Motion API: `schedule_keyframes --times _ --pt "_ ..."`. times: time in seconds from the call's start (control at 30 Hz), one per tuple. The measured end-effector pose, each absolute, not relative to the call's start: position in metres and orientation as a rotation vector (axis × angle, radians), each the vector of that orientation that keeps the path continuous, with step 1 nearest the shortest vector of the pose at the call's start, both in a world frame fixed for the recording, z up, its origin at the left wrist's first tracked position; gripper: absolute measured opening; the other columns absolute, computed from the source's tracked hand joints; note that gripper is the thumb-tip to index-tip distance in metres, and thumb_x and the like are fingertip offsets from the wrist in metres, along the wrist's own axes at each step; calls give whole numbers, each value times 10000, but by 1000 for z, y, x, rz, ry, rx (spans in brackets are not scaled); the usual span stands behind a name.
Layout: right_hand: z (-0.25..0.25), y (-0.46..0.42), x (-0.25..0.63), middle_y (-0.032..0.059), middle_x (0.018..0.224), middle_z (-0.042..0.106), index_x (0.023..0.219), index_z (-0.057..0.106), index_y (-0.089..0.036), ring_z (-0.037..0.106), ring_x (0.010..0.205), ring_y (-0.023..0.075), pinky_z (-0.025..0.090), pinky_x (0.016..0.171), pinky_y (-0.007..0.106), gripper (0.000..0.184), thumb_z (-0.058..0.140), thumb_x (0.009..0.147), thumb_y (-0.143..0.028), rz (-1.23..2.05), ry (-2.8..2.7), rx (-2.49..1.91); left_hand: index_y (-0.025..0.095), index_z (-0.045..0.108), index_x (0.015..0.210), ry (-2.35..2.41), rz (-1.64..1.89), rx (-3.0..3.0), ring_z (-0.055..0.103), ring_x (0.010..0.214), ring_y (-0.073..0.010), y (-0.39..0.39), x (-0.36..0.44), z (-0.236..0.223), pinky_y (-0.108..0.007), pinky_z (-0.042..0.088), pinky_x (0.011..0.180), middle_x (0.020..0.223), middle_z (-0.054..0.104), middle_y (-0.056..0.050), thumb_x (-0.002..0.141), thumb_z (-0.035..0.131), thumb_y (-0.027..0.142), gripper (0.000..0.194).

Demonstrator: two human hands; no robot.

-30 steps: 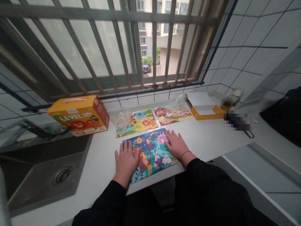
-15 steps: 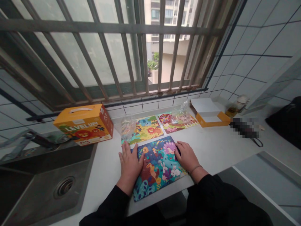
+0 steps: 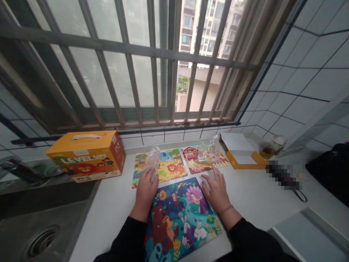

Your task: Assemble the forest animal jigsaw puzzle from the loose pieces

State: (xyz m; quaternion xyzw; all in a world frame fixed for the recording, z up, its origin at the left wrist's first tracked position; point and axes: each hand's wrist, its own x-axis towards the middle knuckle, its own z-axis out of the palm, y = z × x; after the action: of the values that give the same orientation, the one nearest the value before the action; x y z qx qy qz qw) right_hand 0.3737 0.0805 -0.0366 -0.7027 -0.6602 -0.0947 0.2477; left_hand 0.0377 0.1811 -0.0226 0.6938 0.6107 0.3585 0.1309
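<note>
A colourful animal puzzle board (image 3: 178, 218) lies on the white counter (image 3: 253, 196) right in front of me. My left hand (image 3: 145, 193) has reached past its far left corner and closes on a clear plastic bag (image 3: 152, 162) that lies on a yellow lion puzzle board (image 3: 170, 169). My right hand (image 3: 216, 191) rests open beside the near board's right edge, fingers spread on the counter. A farm puzzle board (image 3: 207, 162) lies beyond it with another clear bag (image 3: 208, 149) on top.
An orange "LEVEL UP!" box (image 3: 85, 156) stands at the left by a steel sink (image 3: 40, 233). An open orange-and-white box tray (image 3: 241, 153), a small jar (image 3: 274, 145) and a dark object sit at the right. A barred window runs along the back.
My left hand left the near board and moved forward onto the plastic bag. My right hand slid off the board to the counter beside it. The camera tilted up.
</note>
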Motion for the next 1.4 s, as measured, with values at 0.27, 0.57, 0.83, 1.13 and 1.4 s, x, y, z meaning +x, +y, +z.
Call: schedule_keyframes --times 0.27,0.57,0.83,1.13,1.4 --pt "-27 203 381 209 1703 504 1382 767 -180 382 1592 498 179 1276 814 456 656 1010 -419 -57 -1619 -2185 219 831 1260 1359 1320 1639 722 1330 -307 174 50 -25 -500 529 1218 1352 796 -124 966 685 505 436" --pt "-20 174 338 240 1590 588 1620 507 -177 564 1492 400 508 1238 605 907 851 902 -611 72 -2081 -1085 244 732 1465 1133 938 1570 652 1434 -336 158 68 0 -509 486 1249 1534 710 -105 970 696 571 594" --pt "-13 162 313 53 1152 750 1158 739 -264 729 1121 231 629 1021 385 275 645 963 -95 242 -2086 -1020 233 820 1239 904 701 1790 720 1241 -345 145 72 5 -514 519 1178 1302 812 -110 998 628 634 505" --pt "11 169 439 165 1171 590 1104 795 -171 614 1138 318 551 1058 514 350 511 906 -120 -497 -1245 -1422 206 732 877 1257 710 2220 658 815 -221 153 66 -1 -348 499 794 881 738 -56 1034 546 411 318" --pt "-22 190 539 269 1443 549 1496 609 -69 530 1390 373 447 1216 573 622 496 897 -192 -549 -1104 -1743 210 717 856 1217 587 2259 650 801 -219 151 65 -3 -329 446 747 836 720 -45 1041 538 418 331"
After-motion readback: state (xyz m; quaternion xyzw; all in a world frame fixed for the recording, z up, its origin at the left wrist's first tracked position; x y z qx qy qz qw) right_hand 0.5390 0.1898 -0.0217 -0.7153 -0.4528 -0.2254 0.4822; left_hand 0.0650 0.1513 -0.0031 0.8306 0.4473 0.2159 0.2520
